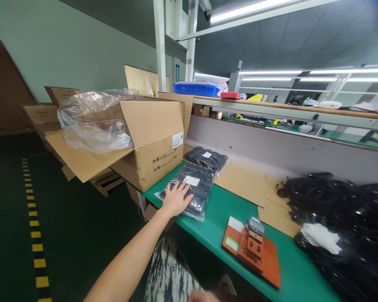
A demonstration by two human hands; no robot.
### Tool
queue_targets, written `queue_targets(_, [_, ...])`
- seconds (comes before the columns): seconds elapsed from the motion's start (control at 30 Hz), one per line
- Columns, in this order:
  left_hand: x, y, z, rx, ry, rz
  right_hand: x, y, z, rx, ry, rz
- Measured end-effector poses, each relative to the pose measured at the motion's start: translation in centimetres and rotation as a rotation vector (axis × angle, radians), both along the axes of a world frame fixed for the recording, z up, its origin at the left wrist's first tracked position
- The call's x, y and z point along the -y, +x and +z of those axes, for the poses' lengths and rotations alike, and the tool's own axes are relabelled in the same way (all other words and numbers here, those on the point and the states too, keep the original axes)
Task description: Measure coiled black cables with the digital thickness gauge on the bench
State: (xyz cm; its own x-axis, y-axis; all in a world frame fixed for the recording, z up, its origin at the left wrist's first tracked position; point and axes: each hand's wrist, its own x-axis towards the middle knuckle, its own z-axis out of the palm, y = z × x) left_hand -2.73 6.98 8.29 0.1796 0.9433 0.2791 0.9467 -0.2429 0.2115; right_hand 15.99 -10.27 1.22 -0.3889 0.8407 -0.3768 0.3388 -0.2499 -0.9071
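Note:
My left hand lies palm down on a clear plastic bag of black items with a white label, its fingers spread. The bag rests flat on the green table near its front edge. Behind it, a second bag of black coiled items, also labelled, leans toward the back panel. Only a blurred bit of my right hand shows at the bottom edge, so its fingers cannot be made out. To the left of the bags stands an open cardboard box with a plastic liner hanging over its flap.
An orange gauge fixture with a digital display sits on the green tabletop. A heap of black cables with a white cloth fills the right. Cardboard sheets lie along the back. A shelf above carries a blue tray.

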Motion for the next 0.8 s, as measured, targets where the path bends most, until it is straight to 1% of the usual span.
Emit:
queue_targets(0.07, [-0.2,0.1,0.0,0.005,0.015,-0.004,-1.3,-0.4,1.0,-0.104,-0.001,-0.146])
queue_targets(0.2, [-0.1,0.0,0.1,0.000,0.035,-0.013,-5.7,-1.8,3.4,-0.325,-0.025,-0.439])
queue_targets(0.27, [0.0,-0.2,0.1,-0.006,0.041,-0.021,-7.6,-2.5,4.5,-0.394,-0.066,-0.524])
queue_targets(0.33, [0.0,-0.2,0.0,-0.008,0.041,-0.027,-8.7,-3.1,5.0,-0.429,-0.097,-0.573])
queue_targets(0.4, [-0.2,-0.3,0.0,-0.005,0.035,-0.030,-9.0,-3.5,5.2,-0.432,-0.115,-0.594])
queue_targets(0.5, [-0.6,-0.4,-0.2,0.007,0.010,-0.031,-8.8,-3.4,5.0,-0.395,-0.141,-0.570])
queue_targets(0.6, [-1.0,-0.5,-0.4,0.026,-0.014,-0.041,-8.5,-2.8,5.2,-0.339,-0.174,-0.506])
queue_targets(0.7, [-1.3,-0.4,-0.5,0.052,-0.018,-0.049,-8.6,-2.1,5.7,-0.268,-0.210,-0.423])
queue_targets(0.8, [-0.9,-0.3,-0.6,0.089,0.011,-0.054,-8.7,-1.6,6.1,-0.198,-0.222,-0.343])
